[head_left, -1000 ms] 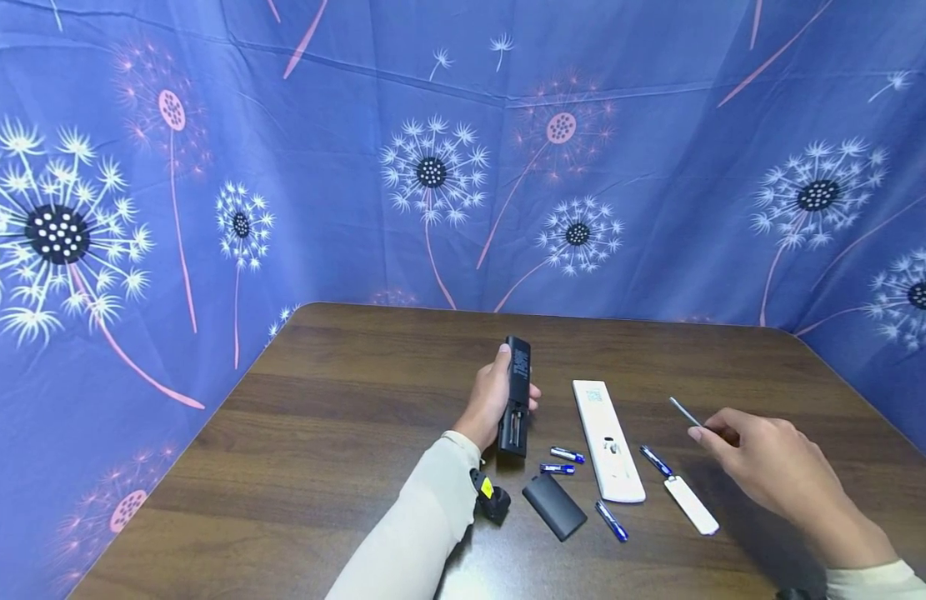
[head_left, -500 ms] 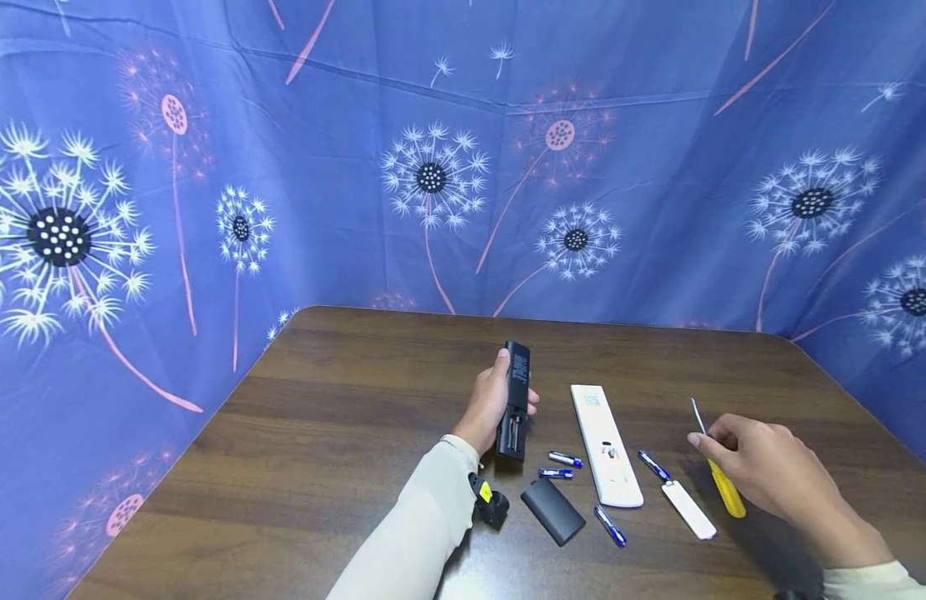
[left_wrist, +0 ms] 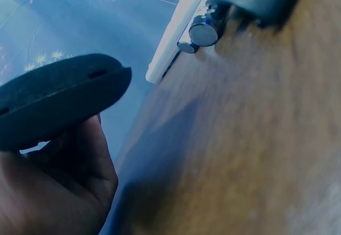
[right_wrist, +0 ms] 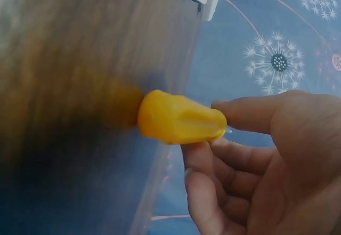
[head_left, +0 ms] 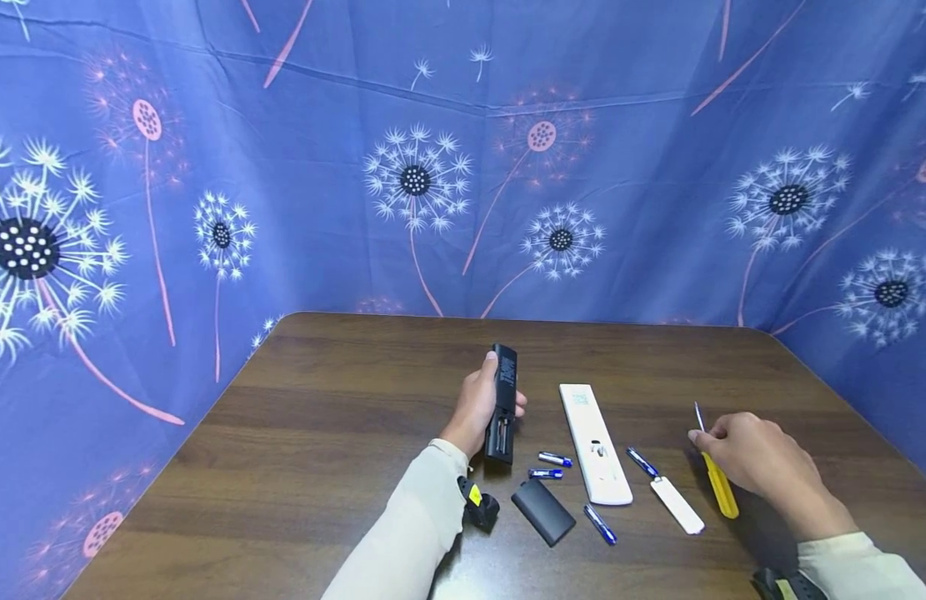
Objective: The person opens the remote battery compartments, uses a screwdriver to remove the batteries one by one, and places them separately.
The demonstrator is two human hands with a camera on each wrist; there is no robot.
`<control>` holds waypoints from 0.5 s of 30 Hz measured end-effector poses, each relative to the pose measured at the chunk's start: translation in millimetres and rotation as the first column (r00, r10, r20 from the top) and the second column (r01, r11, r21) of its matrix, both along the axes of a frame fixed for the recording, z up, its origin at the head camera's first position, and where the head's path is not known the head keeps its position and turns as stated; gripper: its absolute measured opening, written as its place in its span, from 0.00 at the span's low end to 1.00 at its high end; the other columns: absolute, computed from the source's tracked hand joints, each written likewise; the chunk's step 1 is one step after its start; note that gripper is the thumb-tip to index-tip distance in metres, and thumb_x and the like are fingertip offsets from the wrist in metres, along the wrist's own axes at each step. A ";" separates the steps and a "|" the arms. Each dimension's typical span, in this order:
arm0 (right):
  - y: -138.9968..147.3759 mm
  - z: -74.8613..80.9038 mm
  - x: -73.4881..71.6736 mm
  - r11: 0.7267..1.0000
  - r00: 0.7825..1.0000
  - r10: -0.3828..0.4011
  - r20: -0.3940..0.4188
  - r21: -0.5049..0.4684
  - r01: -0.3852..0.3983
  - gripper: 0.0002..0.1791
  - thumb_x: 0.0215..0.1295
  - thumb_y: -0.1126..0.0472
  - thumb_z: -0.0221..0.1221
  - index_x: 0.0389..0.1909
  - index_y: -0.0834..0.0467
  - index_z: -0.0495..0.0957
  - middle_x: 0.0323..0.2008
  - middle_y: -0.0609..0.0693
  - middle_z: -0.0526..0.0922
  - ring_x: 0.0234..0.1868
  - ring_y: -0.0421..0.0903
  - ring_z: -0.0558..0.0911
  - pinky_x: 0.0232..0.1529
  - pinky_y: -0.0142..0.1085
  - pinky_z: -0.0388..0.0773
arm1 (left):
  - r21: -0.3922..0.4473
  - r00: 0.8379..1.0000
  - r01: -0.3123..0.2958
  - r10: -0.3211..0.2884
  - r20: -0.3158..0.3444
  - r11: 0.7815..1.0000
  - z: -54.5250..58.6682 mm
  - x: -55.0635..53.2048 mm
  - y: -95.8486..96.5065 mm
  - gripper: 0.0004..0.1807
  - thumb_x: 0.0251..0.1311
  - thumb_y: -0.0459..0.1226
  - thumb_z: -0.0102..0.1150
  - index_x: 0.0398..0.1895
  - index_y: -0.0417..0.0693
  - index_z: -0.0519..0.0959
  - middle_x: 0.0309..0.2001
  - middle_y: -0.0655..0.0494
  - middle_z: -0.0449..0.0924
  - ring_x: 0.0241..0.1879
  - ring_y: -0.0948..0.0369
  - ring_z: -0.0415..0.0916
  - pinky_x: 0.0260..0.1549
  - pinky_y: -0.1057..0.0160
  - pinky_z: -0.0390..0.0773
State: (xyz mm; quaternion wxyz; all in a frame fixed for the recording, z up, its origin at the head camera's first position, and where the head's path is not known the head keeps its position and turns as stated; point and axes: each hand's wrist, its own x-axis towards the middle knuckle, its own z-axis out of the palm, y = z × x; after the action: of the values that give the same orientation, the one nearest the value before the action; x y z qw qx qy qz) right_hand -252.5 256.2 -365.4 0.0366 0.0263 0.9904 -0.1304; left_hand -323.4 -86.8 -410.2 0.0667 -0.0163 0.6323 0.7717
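My left hand [head_left: 473, 406] grips a black remote control [head_left: 505, 392], its back turned up and the battery compartment at the near end uncovered. In the left wrist view the remote [left_wrist: 64, 94] is seen edge-on above the curled fingers. A screwdriver with a yellow handle [head_left: 721, 487] is pinched between thumb and fingers of my right hand [head_left: 766, 458], its thin shaft pointing away from me. The right wrist view shows the grip on the handle [right_wrist: 181, 119] near the shaft. Whether the handle's end touches the table is unclear.
Between the hands lies a white remote control [head_left: 592, 433], back up. Around it are several blue-and-white batteries [head_left: 600, 524], a black battery cover [head_left: 543, 512] and a white battery cover [head_left: 677, 505]. A patterned blue cloth [head_left: 320, 167] hangs behind the wooden table [head_left: 342, 400].
The screwdriver has swung in my right hand from pointing left to pointing away, and its yellow handle has come into sight. My left hand keeps its hold on the black remote. The head view shifted slightly.
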 end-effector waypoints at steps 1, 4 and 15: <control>0.8 0.6 -0.5 1.000 1.000 -0.002 0.007 0.000 0.002 0.26 0.71 0.39 0.55 0.40 0.60 0.83 0.29 0.53 0.79 0.34 0.58 0.78 0.29 0.58 0.72 | 0.003 1.000 -0.003 0.003 0.000 1.000 0.5 -0.1 0.1 0.36 0.76 0.60 0.32 0.53 0.35 0.75 0.27 0.46 0.84 0.20 0.59 0.81 0.23 0.62 0.77; 2.1 1.8 -1.2 1.000 1.000 -0.005 0.031 0.001 0.005 0.28 0.70 0.37 0.55 0.41 0.59 0.84 0.33 0.56 0.81 0.36 0.61 0.79 0.28 0.58 0.72 | 0.006 1.000 -0.012 0.012 -0.002 1.000 1.8 -0.7 0.5 0.36 0.76 0.60 0.32 0.53 0.35 0.75 0.26 0.46 0.84 0.20 0.59 0.80 0.22 0.62 0.77; -0.1 -2.3 -3.7 0.998 0.991 0.016 0.131 0.054 -0.024 0.29 0.66 0.36 0.59 0.42 0.61 0.84 0.40 0.66 0.83 0.37 0.63 0.81 0.31 0.61 0.73 | 0.029 1.000 -0.007 0.007 0.005 1.000 1.8 -0.5 0.6 0.36 0.77 0.59 0.32 0.52 0.34 0.75 0.27 0.46 0.84 0.20 0.59 0.81 0.23 0.62 0.78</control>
State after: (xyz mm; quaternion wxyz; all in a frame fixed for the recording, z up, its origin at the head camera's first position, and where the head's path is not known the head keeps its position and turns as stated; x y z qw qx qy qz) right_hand -256.2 256.2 -367.7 0.1017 0.0258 0.9894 -0.1005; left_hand -323.9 -86.1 -408.4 0.0656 -0.0195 0.6208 0.7810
